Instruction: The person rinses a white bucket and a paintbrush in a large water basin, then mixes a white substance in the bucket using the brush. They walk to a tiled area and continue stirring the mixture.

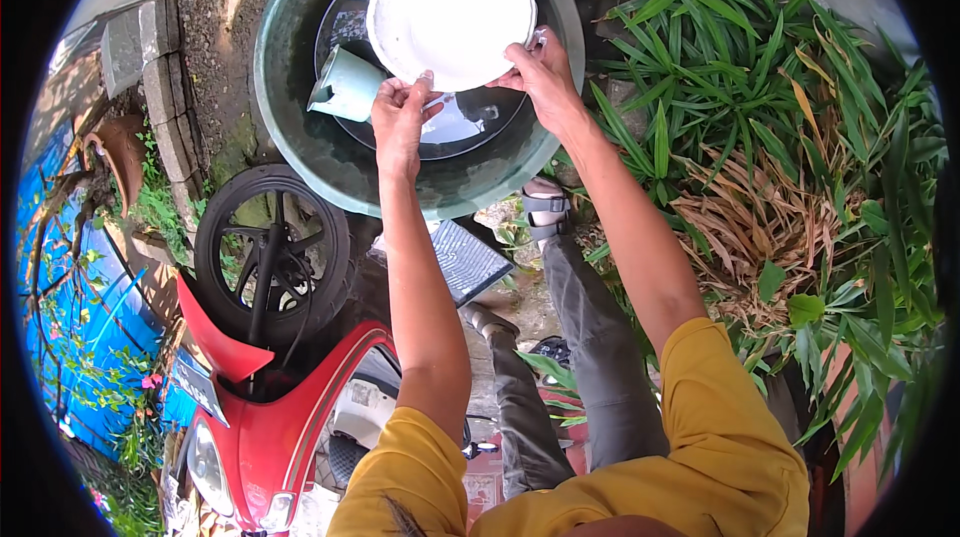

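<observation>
Yellow sleeves [410,467] sit closest, and from them my bare forearms reach out to a white dish [450,12], which I hold over a big green tub [266,67]; my left hand [402,122] pinches its near rim, thumb on top, and my right hand [548,82] pinches the rim further round to the right; the fingers beneath are mostly hidden. I judge it light and stiff, since two pinches at the rim seem to carry it; if wet it would be slippery, and whether it could chip I cannot tell, its face being too bright to read; the rim, gripped well apart with thumbs above and fingers below, looks the surest hold. Below it, a pale green jug [350,87] lies tilted in the tub, just beside my left hand.
</observation>
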`<control>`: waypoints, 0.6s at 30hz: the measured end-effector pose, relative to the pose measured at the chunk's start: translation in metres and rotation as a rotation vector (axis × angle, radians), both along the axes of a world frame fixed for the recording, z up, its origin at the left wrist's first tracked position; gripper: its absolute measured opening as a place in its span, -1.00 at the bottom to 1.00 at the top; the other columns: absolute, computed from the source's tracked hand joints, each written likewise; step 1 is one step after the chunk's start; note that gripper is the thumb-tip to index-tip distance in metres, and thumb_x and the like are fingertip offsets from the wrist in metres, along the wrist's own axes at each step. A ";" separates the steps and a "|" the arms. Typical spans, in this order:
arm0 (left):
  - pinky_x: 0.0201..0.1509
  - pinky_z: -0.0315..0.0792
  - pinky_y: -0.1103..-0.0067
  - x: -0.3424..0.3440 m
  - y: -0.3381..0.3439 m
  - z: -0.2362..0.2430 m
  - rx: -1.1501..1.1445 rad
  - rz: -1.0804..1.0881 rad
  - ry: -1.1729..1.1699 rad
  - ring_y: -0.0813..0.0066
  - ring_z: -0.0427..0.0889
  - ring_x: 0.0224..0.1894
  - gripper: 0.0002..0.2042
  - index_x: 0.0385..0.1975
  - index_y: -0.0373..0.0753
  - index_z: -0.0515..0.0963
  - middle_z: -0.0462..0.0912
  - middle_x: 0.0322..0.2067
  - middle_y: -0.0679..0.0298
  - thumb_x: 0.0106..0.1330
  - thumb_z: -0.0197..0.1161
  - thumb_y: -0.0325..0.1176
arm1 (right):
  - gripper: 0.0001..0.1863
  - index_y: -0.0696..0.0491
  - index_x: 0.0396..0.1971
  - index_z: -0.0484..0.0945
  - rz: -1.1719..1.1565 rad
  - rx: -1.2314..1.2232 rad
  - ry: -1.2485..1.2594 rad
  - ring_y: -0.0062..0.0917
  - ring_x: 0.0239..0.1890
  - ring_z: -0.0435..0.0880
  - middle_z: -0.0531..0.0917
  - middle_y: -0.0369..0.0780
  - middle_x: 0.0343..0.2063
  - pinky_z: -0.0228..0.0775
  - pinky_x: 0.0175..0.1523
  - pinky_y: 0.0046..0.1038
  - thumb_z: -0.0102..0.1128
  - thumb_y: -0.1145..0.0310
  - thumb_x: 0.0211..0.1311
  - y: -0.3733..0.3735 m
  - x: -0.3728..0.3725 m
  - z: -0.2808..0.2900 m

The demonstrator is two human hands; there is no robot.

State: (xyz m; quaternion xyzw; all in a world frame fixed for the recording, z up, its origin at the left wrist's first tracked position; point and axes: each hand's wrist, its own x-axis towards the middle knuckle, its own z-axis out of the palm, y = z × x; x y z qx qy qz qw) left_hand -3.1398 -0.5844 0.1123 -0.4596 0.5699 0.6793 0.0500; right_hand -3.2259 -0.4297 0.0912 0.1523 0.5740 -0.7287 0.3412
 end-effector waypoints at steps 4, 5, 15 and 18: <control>-0.33 0.56 0.52 0.007 0.004 -0.016 -0.035 0.225 0.135 0.46 0.55 -0.52 -0.83 -0.39 -0.45 0.34 0.52 -0.47 0.15 0.15 0.15 -0.49 | -0.60 0.22 -0.17 0.21 0.048 -0.033 -0.005 -0.49 -0.47 0.60 0.51 -0.12 -0.35 0.58 -0.40 -0.47 0.15 0.41 0.07 -0.003 -0.001 0.003; -0.34 0.56 0.51 0.011 0.004 -0.016 -0.074 0.256 0.128 0.46 0.56 -0.51 -0.84 -0.41 -0.45 0.34 0.52 -0.48 0.14 0.15 0.14 -0.49 | -0.60 0.23 -0.18 0.24 0.128 -0.032 -0.003 -0.49 -0.46 0.60 0.51 -0.12 -0.35 0.58 -0.40 -0.48 0.17 0.36 0.07 -0.004 -0.001 0.003; -0.34 0.55 0.51 0.093 -0.013 0.038 -0.264 0.385 -0.014 0.43 0.57 -0.47 -0.84 -0.42 -0.45 0.38 0.54 -0.45 0.12 0.19 0.06 -0.43 | -0.57 0.27 -0.15 0.36 0.192 -0.225 -0.123 -0.41 -0.22 0.54 0.50 -0.11 -0.31 0.45 0.02 -0.28 -0.13 0.15 0.31 -0.008 -0.090 -0.018; -0.27 0.53 0.53 0.136 -0.007 0.075 -0.274 0.431 -0.024 0.44 0.59 -0.37 -0.76 -0.24 -0.43 0.41 0.54 -0.35 0.18 0.24 0.01 -0.37 | -0.56 0.26 -0.05 0.33 0.008 -0.460 -0.279 -0.34 -0.09 0.48 0.45 -0.03 -0.13 0.37 0.10 -0.26 -0.11 0.16 0.29 -0.018 -0.092 -0.007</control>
